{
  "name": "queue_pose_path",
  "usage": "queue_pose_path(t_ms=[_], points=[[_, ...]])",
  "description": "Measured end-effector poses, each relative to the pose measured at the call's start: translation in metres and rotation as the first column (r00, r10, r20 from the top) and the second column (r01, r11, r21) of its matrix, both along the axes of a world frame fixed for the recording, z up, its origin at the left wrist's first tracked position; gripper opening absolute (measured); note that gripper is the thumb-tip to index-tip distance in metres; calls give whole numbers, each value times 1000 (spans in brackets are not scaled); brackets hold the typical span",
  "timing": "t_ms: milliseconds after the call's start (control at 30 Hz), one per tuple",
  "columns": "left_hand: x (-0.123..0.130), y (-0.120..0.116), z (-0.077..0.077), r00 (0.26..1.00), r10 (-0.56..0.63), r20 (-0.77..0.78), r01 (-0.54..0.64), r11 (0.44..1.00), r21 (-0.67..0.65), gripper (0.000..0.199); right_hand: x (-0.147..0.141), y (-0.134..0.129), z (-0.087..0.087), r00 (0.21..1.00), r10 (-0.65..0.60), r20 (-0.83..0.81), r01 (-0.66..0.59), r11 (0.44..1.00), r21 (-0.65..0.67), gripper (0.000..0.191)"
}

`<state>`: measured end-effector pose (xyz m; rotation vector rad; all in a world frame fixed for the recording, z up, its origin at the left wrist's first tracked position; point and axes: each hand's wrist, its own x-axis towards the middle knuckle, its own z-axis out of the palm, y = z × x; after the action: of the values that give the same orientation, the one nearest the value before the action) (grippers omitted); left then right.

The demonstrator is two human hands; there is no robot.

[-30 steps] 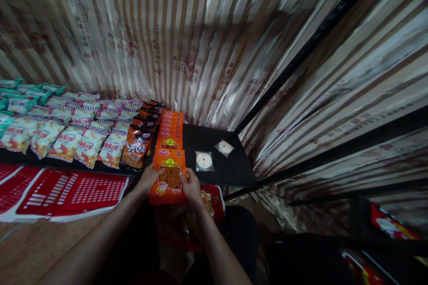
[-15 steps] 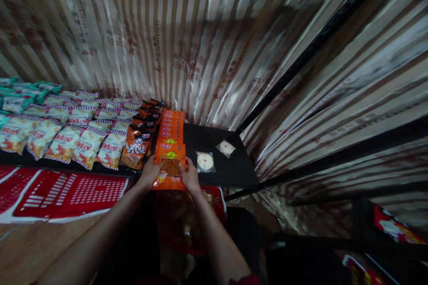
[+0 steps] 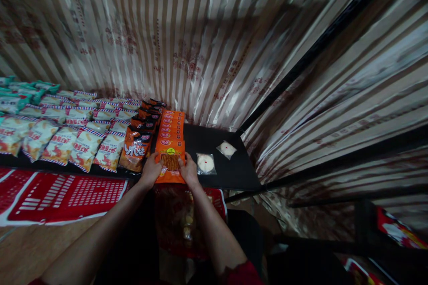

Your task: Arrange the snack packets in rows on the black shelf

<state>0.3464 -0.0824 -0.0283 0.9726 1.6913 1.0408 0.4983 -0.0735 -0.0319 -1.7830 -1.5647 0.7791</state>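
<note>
An orange snack packet (image 3: 170,162) with a clear window lies at the front of a row of overlapping orange packets (image 3: 171,120) on the black shelf (image 3: 234,176). My left hand (image 3: 152,170) grips its left edge, thumb on top. On the opposite edge, my right hand (image 3: 189,170) is closed in the same way. Just left of the row stand black-and-orange snack bags (image 3: 135,149). To the right lie two round white items in clear wrappers, one nearer (image 3: 206,164) and one farther back (image 3: 226,149).
Rows of white snack bags (image 3: 85,148) and green bags (image 3: 11,103) fill the shelf's left side. Below hang red crates (image 3: 70,196), and another red basket (image 3: 214,202) sits under my arms. A striped curtain (image 3: 200,44) and black frame bars (image 3: 301,64) bound the shelf.
The orange packet has moved slightly back onto the shelf, closer to the packets behind it. Both my hands have moved with it, still holding its sides.
</note>
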Motion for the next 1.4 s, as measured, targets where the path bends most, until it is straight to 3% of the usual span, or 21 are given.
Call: queue_pose_path(t_ms=[100, 467, 633, 733, 900, 1100, 1400], points=[[0, 2, 0, 992, -12, -125, 11, 1000, -7, 43, -1, 5, -1, 1000, 16, 8, -16, 1000, -6, 42], [4, 0, 1, 942, -80, -326, 84, 996, 0, 41, -1, 13, -4, 999, 35, 17, -35, 999, -7, 41], [16, -14, 4, 787, -129, -603, 169, 986, 10, 47, -2, 11, -5, 999, 16, 30, -16, 1000, -15, 41], [23, -16, 7, 707, -194, -680, 275, 961, 12, 47, -2, 11, -5, 1000, 3, 23, -2, 1000, -15, 41], [30, 1, 12, 654, -300, -694, 408, 913, -10, 46, -3, 10, -3, 1000, 20, 15, -20, 1000, -23, 44], [35, 30, 8, 615, -343, -710, 460, 887, -31, 47, -2, 10, 0, 998, 29, 60, -25, 998, -62, 49], [33, 50, 0, 447, -341, -827, 522, 850, -69, 48, -1, 12, 1, 991, 52, 122, -44, 997, -68, 49]])
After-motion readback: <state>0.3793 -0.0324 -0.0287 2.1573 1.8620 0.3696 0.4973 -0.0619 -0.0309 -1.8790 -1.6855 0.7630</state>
